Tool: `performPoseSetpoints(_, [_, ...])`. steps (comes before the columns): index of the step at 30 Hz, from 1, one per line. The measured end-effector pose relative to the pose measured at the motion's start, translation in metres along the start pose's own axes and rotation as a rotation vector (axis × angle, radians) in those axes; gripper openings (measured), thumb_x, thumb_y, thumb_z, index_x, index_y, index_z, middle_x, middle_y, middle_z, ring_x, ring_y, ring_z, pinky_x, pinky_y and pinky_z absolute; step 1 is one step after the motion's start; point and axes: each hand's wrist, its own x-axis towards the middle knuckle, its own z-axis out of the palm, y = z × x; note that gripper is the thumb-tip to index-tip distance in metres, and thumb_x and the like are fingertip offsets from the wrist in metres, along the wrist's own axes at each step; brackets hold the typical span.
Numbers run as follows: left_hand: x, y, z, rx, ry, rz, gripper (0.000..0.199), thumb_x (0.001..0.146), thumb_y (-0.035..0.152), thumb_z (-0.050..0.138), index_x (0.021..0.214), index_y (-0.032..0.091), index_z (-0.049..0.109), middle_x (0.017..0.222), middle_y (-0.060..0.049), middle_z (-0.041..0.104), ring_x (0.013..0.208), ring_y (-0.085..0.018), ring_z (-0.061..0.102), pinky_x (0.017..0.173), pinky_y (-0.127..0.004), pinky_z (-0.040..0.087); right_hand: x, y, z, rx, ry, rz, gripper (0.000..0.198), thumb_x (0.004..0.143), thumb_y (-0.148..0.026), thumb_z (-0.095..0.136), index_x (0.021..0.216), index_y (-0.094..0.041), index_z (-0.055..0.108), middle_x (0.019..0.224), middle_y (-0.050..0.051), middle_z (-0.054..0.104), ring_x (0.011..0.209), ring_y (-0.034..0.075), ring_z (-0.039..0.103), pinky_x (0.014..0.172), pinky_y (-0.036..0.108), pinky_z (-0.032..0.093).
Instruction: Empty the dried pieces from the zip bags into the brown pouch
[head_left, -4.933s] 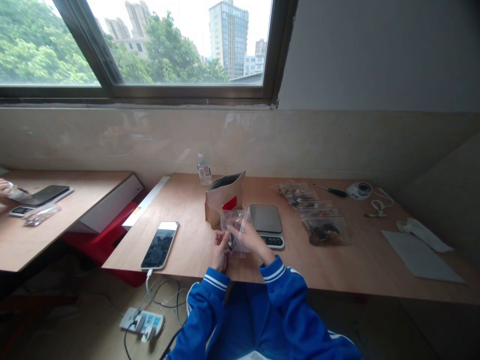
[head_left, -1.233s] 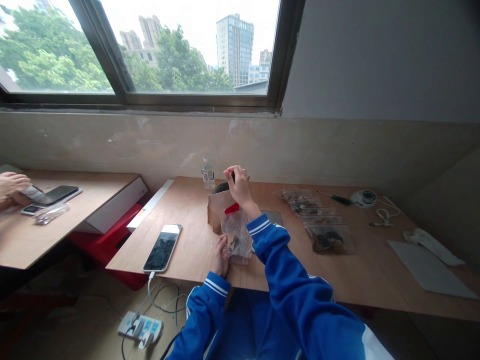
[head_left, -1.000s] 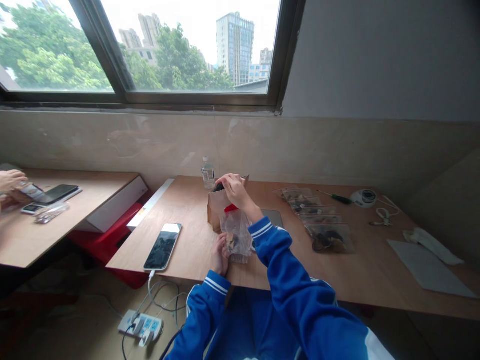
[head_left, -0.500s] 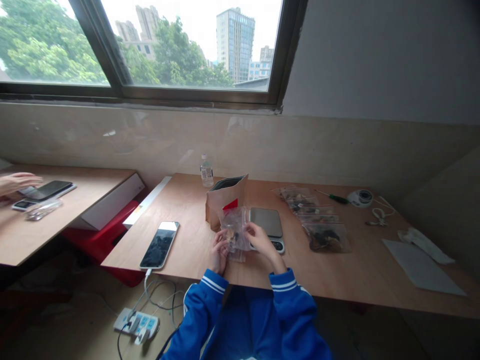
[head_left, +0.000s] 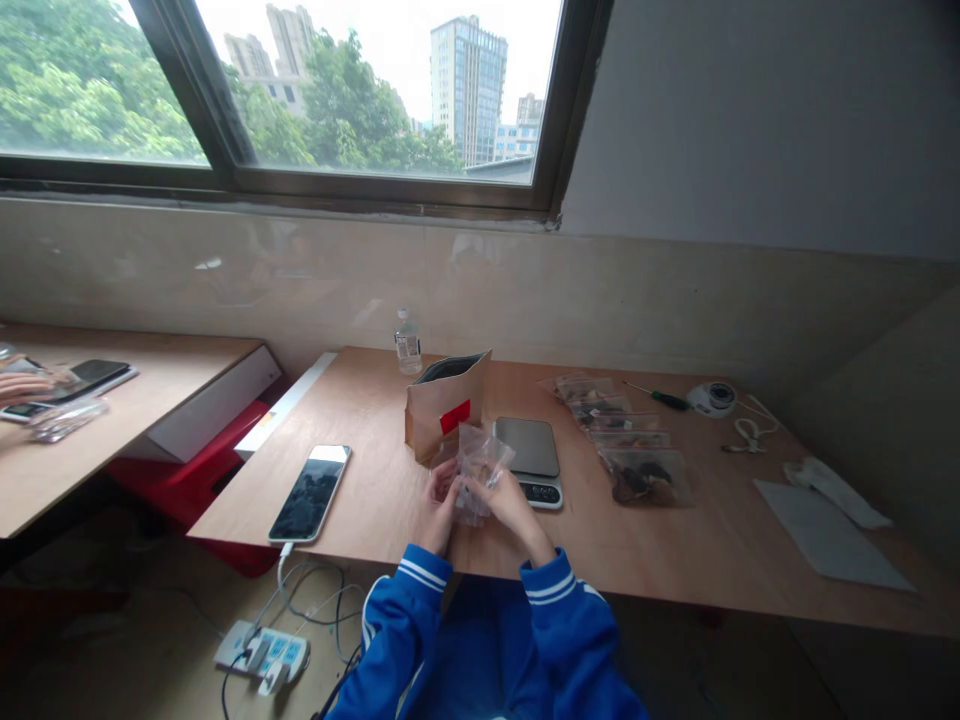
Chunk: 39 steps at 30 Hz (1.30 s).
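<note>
A clear plastic zip bag (head_left: 480, 462) is held between my hands above the table's front part; what is in it is hard to make out. My left hand (head_left: 438, 505) is closed on its left side, and my right hand (head_left: 510, 500) grips the right side. Just behind the bag stands an open brown paper pouch (head_left: 442, 410) with a red label. To the right of it lies a small digital scale (head_left: 529, 450) with a bare metal plate, its buttons beside my right hand.
Several filled zip bags (head_left: 645, 475) lie in an overlapping row at right, near a green screwdriver (head_left: 669, 400) and white camera (head_left: 716, 398). A phone (head_left: 311, 495) on a cable lies at left, a water bottle (head_left: 407, 345) behind. Another person's hand (head_left: 30, 382) is at the neighbouring table.
My right hand has moved down and left, closer to my left hand. The zip bag is now bunched up between them, uncovering more of the pouch's red label.
</note>
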Motion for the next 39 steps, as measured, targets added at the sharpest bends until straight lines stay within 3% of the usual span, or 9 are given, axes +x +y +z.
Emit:
performPoseSetpoints(9, [-0.006, 0.017, 0.005, -0.008, 0.209, -0.039, 0.029, 0.073, 0.038, 0.07, 0.09, 0.016, 0.063, 0.084, -0.004, 0.067, 0.08, -0.017, 0.063, 0.075, -0.029, 0.05, -0.004, 0.0, -0.006, 0.381, 0.038, 0.16, 0.054, 0.057, -0.05, 0.08, 0.095, -0.014, 0.067, 0.085, 0.008, 0.072, 0.073, 0.023, 0.067, 0.073, 0.037, 0.053])
performPoseSetpoints(17, [-0.021, 0.028, 0.022, 0.209, 0.205, 0.042, 0.018, 0.075, 0.033, 0.067, 0.085, 0.02, 0.062, 0.085, -0.005, 0.064, 0.082, -0.02, 0.062, 0.078, -0.032, 0.047, -0.007, -0.001, 0.012, 0.405, 0.034, 0.205, 0.046, 0.066, -0.055, 0.07, 0.096, -0.02, 0.062, 0.088, 0.005, 0.069, 0.087, 0.023, 0.065, 0.082, 0.036, 0.05])
performPoseSetpoints(23, [-0.016, 0.024, 0.014, 0.129, 0.237, -0.004, 0.023, 0.076, 0.037, 0.066, 0.087, 0.018, 0.059, 0.084, -0.005, 0.063, 0.079, -0.018, 0.061, 0.074, -0.031, 0.048, -0.009, 0.0, 0.022, 0.467, 0.062, 0.236, 0.045, 0.07, -0.054, 0.066, 0.096, -0.019, 0.058, 0.081, 0.003, 0.066, 0.072, 0.018, 0.062, 0.067, 0.03, 0.05])
performPoseSetpoints(28, [-0.009, 0.015, -0.006, -0.028, 0.335, -0.125, 0.032, 0.069, 0.04, 0.071, 0.085, 0.017, 0.055, 0.084, -0.004, 0.066, 0.074, -0.015, 0.062, 0.066, -0.027, 0.049, -0.007, 0.003, 0.003, 0.523, 0.07, 0.293, 0.046, 0.063, -0.055, 0.07, 0.088, -0.019, 0.056, 0.067, -0.003, 0.056, 0.047, 0.008, 0.044, 0.042, 0.02, 0.033])
performPoseSetpoints(33, [-0.011, 0.0, -0.023, -0.089, 0.305, -0.214, 0.04, 0.066, 0.042, 0.073, 0.09, 0.016, 0.053, 0.08, -0.005, 0.067, 0.065, -0.014, 0.062, 0.057, -0.025, 0.048, 0.016, -0.006, -0.035, 0.501, 0.047, 0.291, 0.043, 0.062, -0.055, 0.07, 0.078, -0.019, 0.052, 0.059, -0.005, 0.05, 0.044, 0.007, 0.04, 0.04, 0.02, 0.027])
performPoseSetpoints(35, [-0.014, -0.001, -0.027, -0.121, 0.266, -0.204, 0.042, 0.069, 0.04, 0.072, 0.098, 0.017, 0.052, 0.082, -0.004, 0.068, 0.065, -0.013, 0.062, 0.057, -0.023, 0.048, 0.038, -0.028, -0.046, 0.431, 0.094, 0.207, 0.041, 0.066, -0.054, 0.068, 0.08, -0.019, 0.053, 0.062, -0.004, 0.051, 0.047, 0.008, 0.042, 0.041, 0.02, 0.03])
performPoseSetpoints(39, [-0.02, 0.005, -0.026, -0.1, 0.2, -0.157, 0.044, 0.075, 0.038, 0.067, 0.114, 0.02, 0.054, 0.086, -0.003, 0.068, 0.073, -0.015, 0.063, 0.063, -0.024, 0.049, 0.089, -0.094, -0.046, 0.251, 0.379, -0.27, 0.032, 0.084, -0.048, 0.052, 0.101, -0.022, 0.051, 0.088, 0.002, 0.059, 0.067, 0.011, 0.053, 0.056, 0.023, 0.044])
